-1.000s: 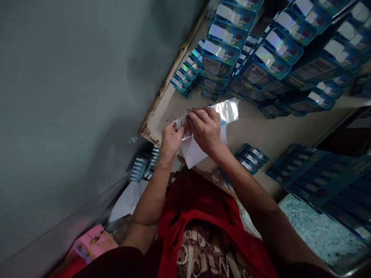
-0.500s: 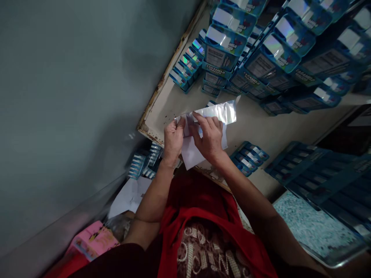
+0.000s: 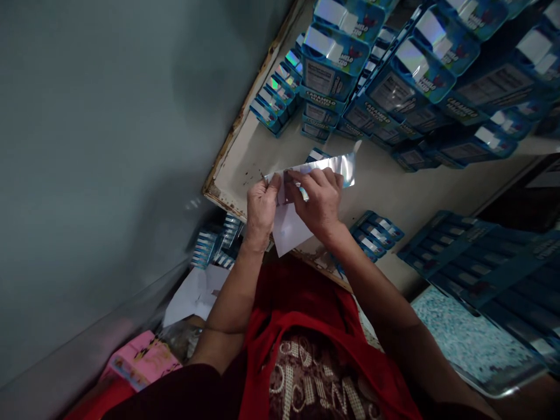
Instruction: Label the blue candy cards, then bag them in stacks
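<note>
My left hand grips the left end of a shiny silver strip of stickers, thumb on top. My right hand lies over the strip's middle. Its index finger and thumb are bent together at the strip's surface; whether a single sticker is between them is too small to tell. A white sheet of paper hangs below the strip, partly behind my right hand. Just beyond the strip a small blue pack shows on the table.
Tall stacks of blue boxes with silver stickers fill the table's far side. A row of small blue packs stands near the wall. More packs lie right of my forearm. A pink box is at lower left.
My right hand has shifted slightly right along the strip, its fingers going from flat over it to bent at its surface. My left hand keeps its grip. The view has moved a little.
</note>
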Action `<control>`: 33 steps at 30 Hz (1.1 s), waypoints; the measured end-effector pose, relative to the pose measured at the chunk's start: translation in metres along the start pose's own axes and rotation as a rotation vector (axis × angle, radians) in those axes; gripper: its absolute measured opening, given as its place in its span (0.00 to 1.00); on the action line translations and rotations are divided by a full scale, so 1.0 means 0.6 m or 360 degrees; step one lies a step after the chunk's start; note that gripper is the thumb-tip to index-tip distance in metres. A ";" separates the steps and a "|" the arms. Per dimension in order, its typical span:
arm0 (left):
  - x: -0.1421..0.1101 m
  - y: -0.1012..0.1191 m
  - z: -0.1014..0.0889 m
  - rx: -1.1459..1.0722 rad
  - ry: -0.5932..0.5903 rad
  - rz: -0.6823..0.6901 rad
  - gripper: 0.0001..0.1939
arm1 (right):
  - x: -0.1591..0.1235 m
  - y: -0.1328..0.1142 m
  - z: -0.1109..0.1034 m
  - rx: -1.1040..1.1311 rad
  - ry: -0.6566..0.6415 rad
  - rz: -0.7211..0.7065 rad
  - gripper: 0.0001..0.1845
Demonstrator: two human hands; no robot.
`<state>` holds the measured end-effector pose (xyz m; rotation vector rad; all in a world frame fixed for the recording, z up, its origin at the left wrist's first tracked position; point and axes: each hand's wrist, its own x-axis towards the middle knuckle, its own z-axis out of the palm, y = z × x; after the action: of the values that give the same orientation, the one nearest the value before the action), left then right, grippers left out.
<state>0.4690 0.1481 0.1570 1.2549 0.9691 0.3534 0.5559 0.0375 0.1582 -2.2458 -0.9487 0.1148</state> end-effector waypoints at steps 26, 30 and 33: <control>-0.084 -0.042 0.085 -0.0055 -0.0745 -0.0476 0.44 | -0.154 0.065 -0.187 0.1680 -0.0021 0.1224 0.21; -0.105 -0.063 0.120 -0.0044 -0.0892 -0.0642 0.26 | -0.200 0.074 -0.201 0.1678 0.0097 0.1363 0.21; -0.145 -0.083 0.132 0.0093 -0.0806 -0.0510 0.20 | -0.258 0.090 -0.197 0.1545 0.0384 0.1586 0.23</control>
<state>0.4666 0.0207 0.1476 1.1400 0.7256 -0.2386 0.5138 -0.1582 0.1874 -1.5269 0.3966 0.5818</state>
